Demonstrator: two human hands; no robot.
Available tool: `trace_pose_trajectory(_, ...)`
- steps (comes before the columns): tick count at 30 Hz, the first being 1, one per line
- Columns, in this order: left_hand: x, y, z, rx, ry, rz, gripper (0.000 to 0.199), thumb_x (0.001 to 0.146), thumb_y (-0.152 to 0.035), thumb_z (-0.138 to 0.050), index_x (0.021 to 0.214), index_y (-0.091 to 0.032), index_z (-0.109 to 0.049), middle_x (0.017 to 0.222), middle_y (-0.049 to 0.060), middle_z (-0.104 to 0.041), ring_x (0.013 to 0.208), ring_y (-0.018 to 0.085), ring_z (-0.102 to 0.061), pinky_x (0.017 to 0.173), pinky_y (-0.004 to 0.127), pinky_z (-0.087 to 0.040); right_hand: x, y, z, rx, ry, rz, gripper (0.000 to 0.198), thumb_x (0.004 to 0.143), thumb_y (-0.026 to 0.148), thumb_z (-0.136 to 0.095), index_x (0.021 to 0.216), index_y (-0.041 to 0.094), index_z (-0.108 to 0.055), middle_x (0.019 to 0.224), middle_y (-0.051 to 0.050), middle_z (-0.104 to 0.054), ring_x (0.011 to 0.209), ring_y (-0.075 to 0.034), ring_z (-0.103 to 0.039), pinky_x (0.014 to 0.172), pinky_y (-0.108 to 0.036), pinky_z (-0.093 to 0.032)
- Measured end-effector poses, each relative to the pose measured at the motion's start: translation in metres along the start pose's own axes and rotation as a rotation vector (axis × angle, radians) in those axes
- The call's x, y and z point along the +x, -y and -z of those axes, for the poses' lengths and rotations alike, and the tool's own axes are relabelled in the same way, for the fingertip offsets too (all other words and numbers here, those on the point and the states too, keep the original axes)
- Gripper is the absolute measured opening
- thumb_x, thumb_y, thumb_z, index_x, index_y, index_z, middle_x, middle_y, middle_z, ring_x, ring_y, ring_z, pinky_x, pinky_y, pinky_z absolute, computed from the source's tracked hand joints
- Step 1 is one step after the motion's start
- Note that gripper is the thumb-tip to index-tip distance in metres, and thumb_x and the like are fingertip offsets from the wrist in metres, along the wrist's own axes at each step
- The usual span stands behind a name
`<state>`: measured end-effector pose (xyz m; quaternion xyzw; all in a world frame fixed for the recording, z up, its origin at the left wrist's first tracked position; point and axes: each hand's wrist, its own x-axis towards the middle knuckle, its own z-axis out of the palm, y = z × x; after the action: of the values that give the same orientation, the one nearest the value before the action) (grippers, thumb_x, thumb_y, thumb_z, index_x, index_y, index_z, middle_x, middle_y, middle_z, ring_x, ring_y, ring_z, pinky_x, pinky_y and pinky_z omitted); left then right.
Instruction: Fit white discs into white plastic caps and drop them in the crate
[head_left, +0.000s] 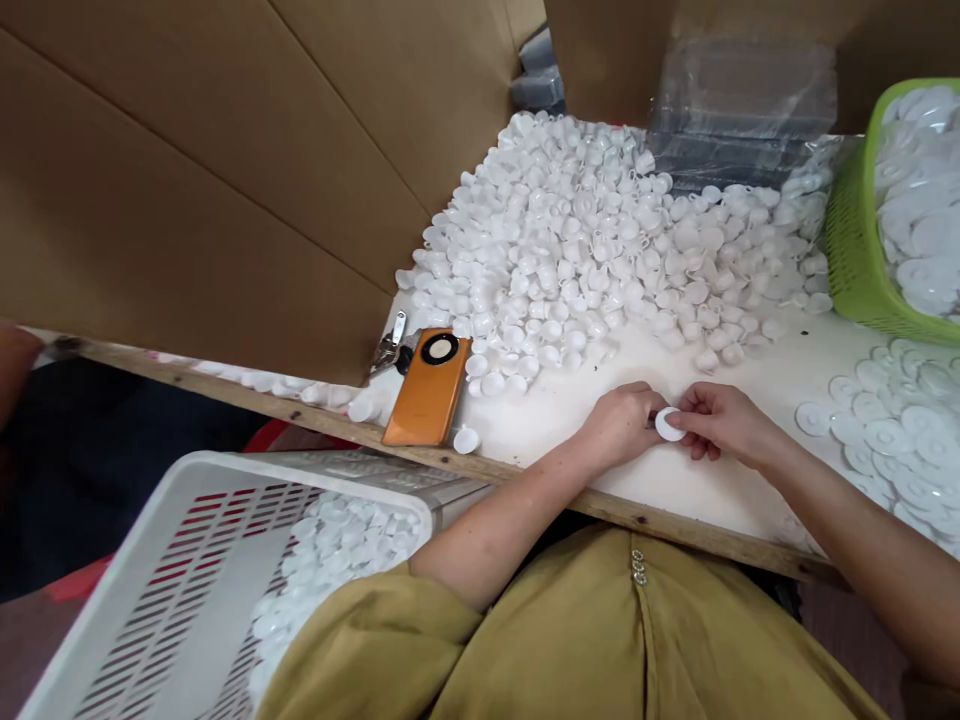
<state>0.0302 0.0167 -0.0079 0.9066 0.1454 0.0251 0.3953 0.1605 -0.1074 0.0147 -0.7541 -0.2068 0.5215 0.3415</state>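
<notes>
My left hand [622,425] and my right hand [720,420] meet near the front of the white table [570,405]. Between their fingertips they pinch a small white round plastic piece [668,424], held just above the tabletop. Whether a second part is hidden inside my left hand, I cannot tell. Behind the hands lies a big heap of small white plastic cups [592,240]. Flat white discs [892,430] are spread to the right of my right hand.
An orange phone [429,388] and keys [390,350] lie at the table's left front. A green basket [855,250] holds more white discs at the right. A white slotted crate [172,570] with white parts stands low left. Cardboard walls [225,180] back the table.
</notes>
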Motion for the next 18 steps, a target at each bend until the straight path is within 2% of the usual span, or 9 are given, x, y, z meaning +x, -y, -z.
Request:
trace_pose_trajectory(4, 0.002, -0.004, 0.019, -0.069, 0.171, -0.017, 0.028, 0.071, -0.035, -0.076, 0.091, -0.018, -0.069, 0.082, 0.001, -0.063, 0.073, 0.014, -0.059, 0.063, 0.023, -0.042, 0.000, 0.006, -0.001, -0.043, 0.019, -0.018, 0.023, 0.081, 0.027, -0.069, 0.078, 0.018, -0.049, 0.053, 0.001, -0.061, 0.042, -0.012, -0.057, 0.036, -0.017, -0.039)
trace_pose_trajectory(6, 0.007, -0.006, 0.028, -0.112, 0.244, 0.014, 0.030, 0.072, -0.038, -0.074, 0.092, -0.018, -0.067, 0.080, 0.000, -0.063, 0.071, 0.014, -0.059, 0.062, 0.023, -0.041, 0.000, 0.009, -0.002, -0.053, 0.042, -0.046, 0.021, 0.085, 0.025, -0.066, 0.078, 0.018, -0.047, 0.052, 0.001, -0.061, 0.042, -0.012, -0.058, 0.036, -0.016, -0.039)
trace_pose_trajectory(9, 0.017, -0.008, 0.033, -0.018, 0.272, 0.071, 0.025, 0.076, -0.038, -0.069, 0.088, -0.017, -0.062, 0.078, 0.000, -0.064, 0.070, 0.015, -0.058, 0.059, 0.024, -0.038, 0.003, 0.014, 0.000, -0.053, 0.060, -0.075, 0.020, 0.087, 0.021, -0.064, 0.078, 0.018, -0.046, 0.052, 0.001, -0.061, 0.040, -0.012, -0.057, 0.035, -0.016, -0.039)
trace_pose_trajectory(13, 0.030, -0.011, 0.034, 0.119, 0.361, 0.048, 0.027, 0.073, -0.038, -0.070, 0.086, -0.018, -0.057, 0.078, 0.000, -0.062, 0.069, 0.017, -0.057, 0.058, 0.025, -0.036, 0.009, 0.016, 0.005, -0.085, 0.076, -0.066, 0.022, 0.084, 0.017, -0.067, 0.075, 0.018, -0.046, 0.051, 0.001, -0.060, 0.040, -0.012, -0.057, 0.034, -0.016, -0.038)
trace_pose_trajectory(15, 0.033, -0.015, 0.032, 0.111, 0.385, 0.054, 0.027, 0.071, -0.036, -0.070, 0.087, -0.019, -0.056, 0.075, -0.001, -0.061, 0.068, 0.016, -0.056, 0.058, 0.025, -0.035, 0.008, 0.016, 0.004, -0.101, 0.088, -0.048, 0.023, 0.084, 0.016, -0.066, 0.074, 0.018, -0.046, 0.049, 0.001, -0.060, 0.040, -0.013, -0.058, 0.035, -0.017, -0.038)
trace_pose_trajectory(18, 0.027, -0.022, 0.030, -0.019, 0.367, 0.066, 0.022, 0.072, -0.031, -0.066, 0.088, -0.020, -0.055, 0.073, -0.003, -0.059, 0.069, 0.015, -0.055, 0.060, 0.023, -0.037, 0.000, 0.016, -0.004, -0.099, 0.060, -0.009, 0.022, 0.086, 0.013, -0.062, 0.075, 0.019, -0.044, 0.049, 0.003, -0.058, 0.041, -0.014, -0.057, 0.036, -0.019, -0.039)
